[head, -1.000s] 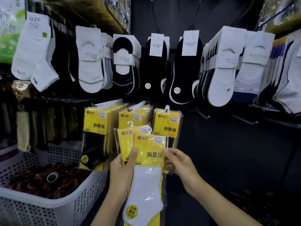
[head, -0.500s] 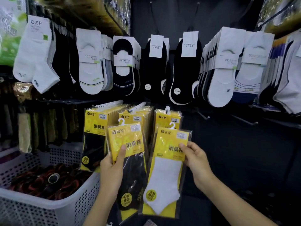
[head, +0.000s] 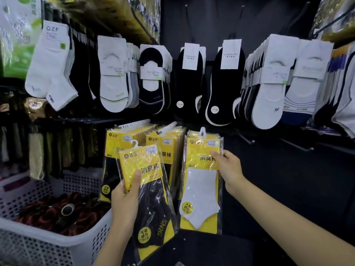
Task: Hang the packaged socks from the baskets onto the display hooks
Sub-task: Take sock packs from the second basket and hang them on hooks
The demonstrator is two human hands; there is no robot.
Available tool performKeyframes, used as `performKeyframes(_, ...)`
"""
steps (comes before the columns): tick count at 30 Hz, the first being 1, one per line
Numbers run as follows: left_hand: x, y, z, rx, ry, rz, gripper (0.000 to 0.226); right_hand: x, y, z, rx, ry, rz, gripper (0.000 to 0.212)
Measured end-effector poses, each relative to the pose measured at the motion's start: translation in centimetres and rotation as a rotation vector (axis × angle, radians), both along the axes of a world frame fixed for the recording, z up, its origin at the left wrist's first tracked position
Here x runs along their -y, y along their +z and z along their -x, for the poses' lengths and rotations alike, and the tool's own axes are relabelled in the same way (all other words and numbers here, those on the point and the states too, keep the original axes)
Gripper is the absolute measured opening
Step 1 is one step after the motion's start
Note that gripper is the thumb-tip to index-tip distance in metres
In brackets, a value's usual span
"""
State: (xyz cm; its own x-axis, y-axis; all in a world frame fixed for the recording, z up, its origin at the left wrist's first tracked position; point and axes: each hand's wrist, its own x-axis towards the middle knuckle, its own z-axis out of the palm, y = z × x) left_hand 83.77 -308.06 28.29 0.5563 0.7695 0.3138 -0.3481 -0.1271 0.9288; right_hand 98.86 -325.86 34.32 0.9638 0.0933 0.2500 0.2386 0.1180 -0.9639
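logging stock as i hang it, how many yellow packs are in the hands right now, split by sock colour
black-sock pack: 1, held by the left hand
white-sock pack: 1, pinched at its edge by the right hand
total: 2

One white perforated plastic basket (head: 101, 242) near left, one yellow cellophane pack of black socks (head: 153, 200), one yellow cellophane pack of white socks (head: 201, 189), two black liner socks (head: 189, 89) far centre.
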Motion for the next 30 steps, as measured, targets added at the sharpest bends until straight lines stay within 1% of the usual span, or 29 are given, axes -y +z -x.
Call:
performKeyframes(4, 0.1, 0.3, 0.1, 0.007, 0.023, 0.001, 0.043, -0.6, -0.4, -1.2, -0.106, -0.034, -0.040, 0.010)
performKeyframes(6, 0.1, 0.4, 0.2, 0.005, 0.016, 0.013, 0.048, -0.6, -0.8, -1.7, -0.139, -0.059, -0.059, 0.010)
performKeyframes(8, 0.0, 0.3, 0.0, 0.009, -0.003, 0.027, 0.050, -0.6, -1.3, -2.2, -0.144, -0.091, -0.063, 0.019)
performKeyframes(11, -0.1, 0.1, -0.2, 0.019, -0.028, 0.040, 0.044, -0.4, -2.0, -2.7, -0.135, -0.137, -0.040, 0.031)
performKeyframes(15, -0.2, -0.6, -0.5, 0.024, -0.070, 0.018, 0.038, 0.0, -2.9, -2.6, -0.164, -0.193, -0.043, 0.028)
performKeyframes(18, -0.1, -0.9, -0.8, 0.024, -0.122, 0.012, 0.040, 0.5, -3.6, -1.6, -0.146, -0.248, -0.046, 0.028)
performKeyframes(20, 0.3, -0.9, -1.1, 0.030, -0.145, 0.046, 0.031, 0.6, -3.9, -0.3, -0.176, -0.165, -0.074, 0.033)
performKeyframes(23, 1.4, -0.8, -1.5, 0.025, -0.179, 0.035, 0.023, 0.5, -4.1, 2.3, -0.227, 0.047, -0.049, 0.035)
performKeyframes(27, 2.8, -0.8, -2.1, 0.047, -0.260, 0.016, 0.028, -0.1, -4.3, 5.5, -0.201, 0.341, 0.022, 0.029)
performKeyframes(30, 3.5, -0.9, -2.4, 0.055, -0.320, -0.018, 0.026, -0.5, -4.5, 6.8, -0.162, 0.467, 0.061, 0.029)
